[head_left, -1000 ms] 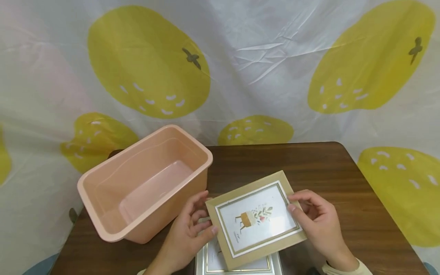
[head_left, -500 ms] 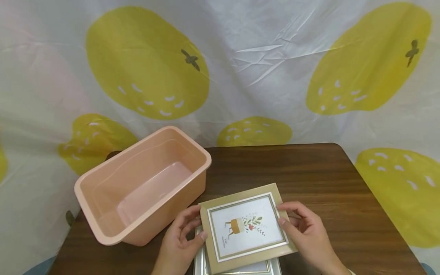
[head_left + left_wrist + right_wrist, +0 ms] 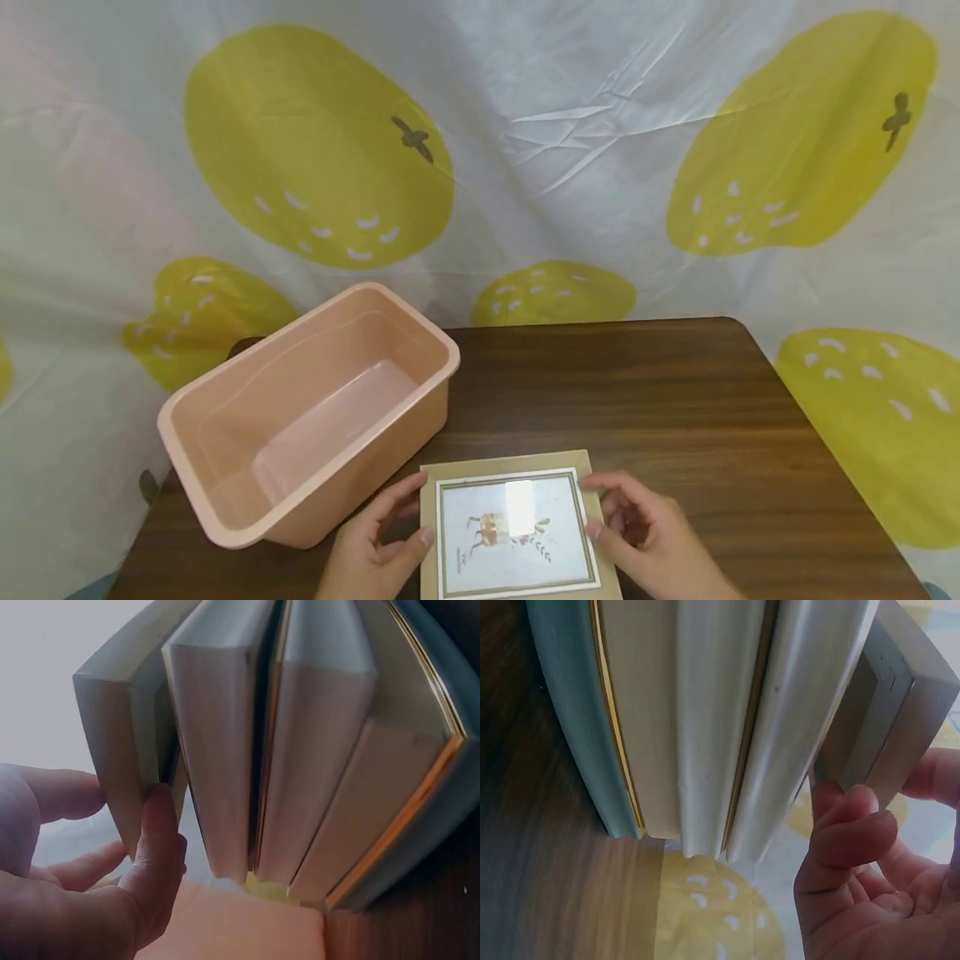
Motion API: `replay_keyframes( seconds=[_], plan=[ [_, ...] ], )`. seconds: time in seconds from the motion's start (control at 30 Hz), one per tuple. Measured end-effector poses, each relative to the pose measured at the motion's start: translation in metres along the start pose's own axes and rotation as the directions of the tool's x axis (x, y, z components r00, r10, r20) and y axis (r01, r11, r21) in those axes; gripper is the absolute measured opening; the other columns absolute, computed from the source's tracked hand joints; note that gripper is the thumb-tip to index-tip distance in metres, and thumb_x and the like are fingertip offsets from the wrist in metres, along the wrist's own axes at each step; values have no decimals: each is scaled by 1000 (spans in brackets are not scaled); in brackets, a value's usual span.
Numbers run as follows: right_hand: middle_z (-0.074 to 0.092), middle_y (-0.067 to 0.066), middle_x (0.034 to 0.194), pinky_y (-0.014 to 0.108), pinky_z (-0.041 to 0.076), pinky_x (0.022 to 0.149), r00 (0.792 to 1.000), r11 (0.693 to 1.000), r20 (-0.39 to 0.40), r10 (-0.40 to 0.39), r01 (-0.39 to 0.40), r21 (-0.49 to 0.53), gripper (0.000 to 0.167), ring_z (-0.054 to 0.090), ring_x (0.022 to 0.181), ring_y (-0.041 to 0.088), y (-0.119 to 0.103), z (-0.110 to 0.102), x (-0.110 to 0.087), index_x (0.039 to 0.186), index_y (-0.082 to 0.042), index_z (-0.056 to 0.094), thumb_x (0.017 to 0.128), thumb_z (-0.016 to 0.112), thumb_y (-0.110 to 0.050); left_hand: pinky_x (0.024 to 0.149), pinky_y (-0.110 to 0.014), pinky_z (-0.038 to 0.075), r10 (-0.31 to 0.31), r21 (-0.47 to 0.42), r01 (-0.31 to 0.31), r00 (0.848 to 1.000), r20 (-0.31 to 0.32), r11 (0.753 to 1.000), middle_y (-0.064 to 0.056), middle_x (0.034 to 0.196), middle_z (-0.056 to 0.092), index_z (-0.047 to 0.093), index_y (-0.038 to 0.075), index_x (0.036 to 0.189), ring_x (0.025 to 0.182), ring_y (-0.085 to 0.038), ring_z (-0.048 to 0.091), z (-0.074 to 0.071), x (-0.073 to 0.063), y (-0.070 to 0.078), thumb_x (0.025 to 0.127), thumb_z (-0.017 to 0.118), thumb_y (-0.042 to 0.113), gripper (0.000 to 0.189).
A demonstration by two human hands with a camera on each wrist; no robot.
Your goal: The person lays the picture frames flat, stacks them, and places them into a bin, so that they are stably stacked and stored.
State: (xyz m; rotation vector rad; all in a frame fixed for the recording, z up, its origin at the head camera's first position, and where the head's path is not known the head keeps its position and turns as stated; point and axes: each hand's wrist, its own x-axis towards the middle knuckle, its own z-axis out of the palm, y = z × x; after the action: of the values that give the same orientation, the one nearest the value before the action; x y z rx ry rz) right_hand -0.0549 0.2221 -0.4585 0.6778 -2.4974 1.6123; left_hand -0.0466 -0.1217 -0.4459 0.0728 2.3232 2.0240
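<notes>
A beige picture frame (image 3: 517, 458) with a flower-pot picture lies level between my two hands in the head view. My left hand (image 3: 375, 542) grips its left side, thumb on the front edge. At the right side my right hand (image 3: 648, 533) pinches it between thumb and fingers. Beneath it is a stack of several frames, mostly hidden from the head: two white frames (image 3: 217, 750), another beige frame (image 3: 641, 712) and a teal frame (image 3: 570, 712) at the bottom. In both wrist views the held frame tilts slightly from the stack, close over the top white one.
A pink plastic bin (image 3: 405, 442) stands on the left of the dark wooden table (image 3: 637, 400), with nothing seen inside it. Behind the table hangs a white curtain (image 3: 555, 192) printed with yellow lemons.
Both hands have brought the beige picture frame down and toward the body, turning it straighter. It now covers the stack's top frame in the head view. The bin stays put.
</notes>
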Motion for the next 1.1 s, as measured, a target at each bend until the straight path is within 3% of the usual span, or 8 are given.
replay_keyframes(
  seconds=[0.13,0.23,0.43,0.57,0.67,0.77,0.9,1.1],
  plan=[
    [61,-6,80,22,48,46,999,999,52,-10,8,31,43,52,62,-3,4,3,-2,133,-13,62,95,74,3,82,-29,64,-26,41,26,1000,14,999,-16,139,70,67,17,141,120,-22,68,-3,-1,-3,91,82,8,53],
    [60,-4,78,21,48,45,996,998,88,-7,2,60,43,50,63,-6,5,5,-4,135,-12,60,96,73,2,81,-26,64,-69,73,66,997,30,995,-14,143,67,66,19,142,123,-27,67,-5,-2,-4,91,82,11,54],
    [58,-1,76,20,47,44,992,995,124,12,-24,95,43,47,62,-10,4,5,-7,136,-11,59,97,71,2,73,-25,64,-95,110,88,993,69,990,-18,142,67,64,18,144,114,-9,66,-7,-5,-5,93,81,16,54],
    [57,-1,75,20,46,43,991,995,133,19,-32,96,43,47,61,-9,3,2,-9,136,-11,59,97,72,2,67,-26,63,-82,124,66,989,122,990,-24,141,66,61,15,147,101,-6,70,-8,-3,-5,95,79,18,56],
    [57,-3,77,21,46,44,988,994,150,36,-51,97,42,47,60,-9,3,0,-10,135,-12,58,97,72,0,60,-26,61,-76,136,55,986,150,989,-27,137,67,58,12,149,79,-6,72,-9,-2,-5,96,77,17,56],
    [57,-5,78,21,47,44,984,993,168,51,-67,94,40,48,61,-9,3,-1,-11,135,-12,58,98,72,-2,62,-24,61,-63,158,36,983,170,987,-31,136,66,57,11,150,70,-6,73,-10,-2,-5,97,76,16,56],
    [57,-6,79,21,48,44,981,992,184,62,-81,97,39,48,61,-9,4,-2,-12,133,-13,58,98,73,-3,70,-21,62,-19,190,-20,979,202,982,-34,137,65,56,8,149,76,-4,75,-11,-1,-7,99,74,19,55],
    [56,0,74,18,43,44,979,993,199,35,-56,100,41,45,61,-11,8,-4,-12,134,-13,57,98,72,-1,65,-21,60,-11,246,-44,976,216,968,-27,120,71,58,9,148,69,-1,71,-11,0,-10,98,76,22,54]
  ],
)
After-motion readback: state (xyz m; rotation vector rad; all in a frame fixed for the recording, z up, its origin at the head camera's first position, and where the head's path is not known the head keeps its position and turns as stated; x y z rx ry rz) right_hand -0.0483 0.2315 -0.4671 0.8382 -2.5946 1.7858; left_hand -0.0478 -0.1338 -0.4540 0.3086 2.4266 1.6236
